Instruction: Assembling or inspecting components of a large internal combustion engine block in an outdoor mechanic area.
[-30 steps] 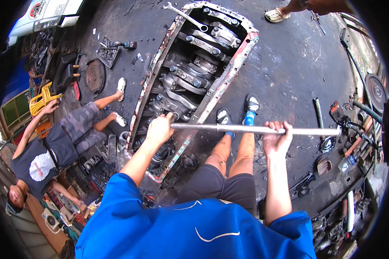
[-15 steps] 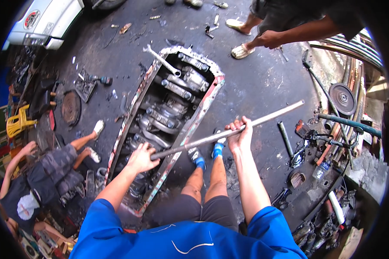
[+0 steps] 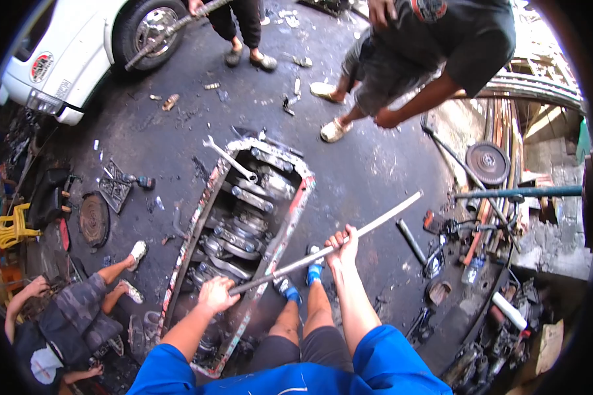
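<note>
A long metal pipe [image 3: 390, 214] slants across in front of me, its far end up to the right. My left hand [image 3: 217, 295] is closed round its lower left end, above the engine block's right side. Farther up, my right hand [image 3: 342, 247] wraps it near the middle, fingers curled over the top. Under the pipe's left part lies the open engine block [image 3: 284, 220], with a worn, painted rim. Inside it show the crankshaft [image 3: 249, 221] and several bearing caps. A combination wrench [image 3: 234, 162] rests across the block's far left edge.
A co-worker [image 3: 464, 56] stands at the far right; another [image 3: 79, 316] crouches at left. A third person's shoes [image 3: 263, 62] and long bar [image 3: 171, 31] are beside a white vehicle [image 3: 79, 52]. A flywheel [image 3: 487, 163], a short tube [image 3: 412, 241] and scattered parts lie right.
My view has tilted up, so the block and pipe sit lower and farther left in it. The third person with a bar has come into view. Both hands still hold the pipe.
</note>
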Motion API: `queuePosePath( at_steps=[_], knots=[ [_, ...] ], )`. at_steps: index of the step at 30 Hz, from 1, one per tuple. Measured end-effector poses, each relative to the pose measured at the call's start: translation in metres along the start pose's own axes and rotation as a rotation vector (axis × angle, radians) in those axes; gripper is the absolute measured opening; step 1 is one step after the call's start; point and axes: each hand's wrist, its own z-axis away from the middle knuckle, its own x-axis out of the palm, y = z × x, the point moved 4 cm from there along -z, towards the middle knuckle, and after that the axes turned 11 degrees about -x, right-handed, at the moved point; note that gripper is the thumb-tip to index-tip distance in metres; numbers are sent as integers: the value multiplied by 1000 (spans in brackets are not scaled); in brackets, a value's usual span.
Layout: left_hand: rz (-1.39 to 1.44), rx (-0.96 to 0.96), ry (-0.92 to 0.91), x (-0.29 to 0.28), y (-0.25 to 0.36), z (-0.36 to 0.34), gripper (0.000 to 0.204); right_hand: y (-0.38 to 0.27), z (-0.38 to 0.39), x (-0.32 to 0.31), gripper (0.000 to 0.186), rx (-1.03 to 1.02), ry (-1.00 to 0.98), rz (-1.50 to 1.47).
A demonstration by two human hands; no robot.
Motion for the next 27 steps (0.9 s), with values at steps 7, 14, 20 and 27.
queuePosePath(
  at_steps=[7, 14, 20, 27],
  knots=[
    [58, 51, 89, 6, -6, 2, 44, 6, -23, -13, 32, -42, 78, 75],
    [12, 50, 32, 14, -14, 3, 45, 12, -21, -10, 34, 55, 78, 77],
    [42, -12, 30, 8, -10, 4, 46, 2, -17, -7, 33, 148, -25, 44],
    [-46, 44, -5, 8, -5, 1, 52, -17, -15, -34, 34, 74, 5, 13]
  ],
)
